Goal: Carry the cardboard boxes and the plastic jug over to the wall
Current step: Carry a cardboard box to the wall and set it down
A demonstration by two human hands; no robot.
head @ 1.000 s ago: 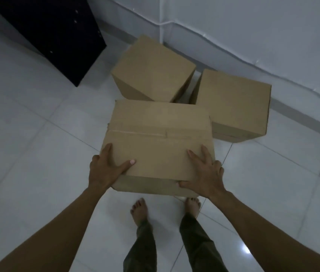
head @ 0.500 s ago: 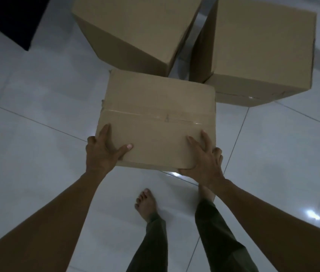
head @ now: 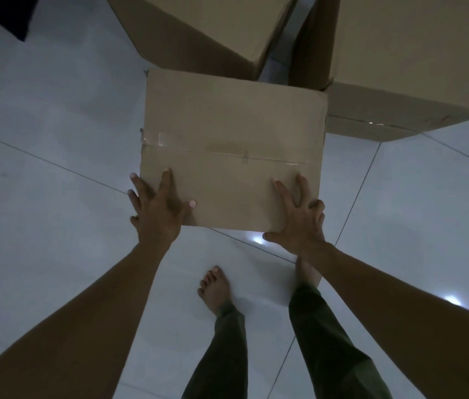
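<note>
A taped cardboard box sits low over the white tiled floor, directly in front of my feet. My left hand grips its near left corner, thumb on top and fingers spread along the left side. At the near right corner, my right hand has arched fingers on top and the thumb at the near edge. Whether the box rests on the floor I cannot tell. Two more cardboard boxes, one on the left and one on the right, stand just beyond it. No plastic jug is in view.
A dark piece of furniture shows at the top left corner. My bare left foot stands on the tiles just behind the held box. Open tiled floor lies to the left and right.
The box has gone down and forward toward the two other boxes. My view has tilted down, so the wall has left the frame. My fingers have spread out on the box corners.
</note>
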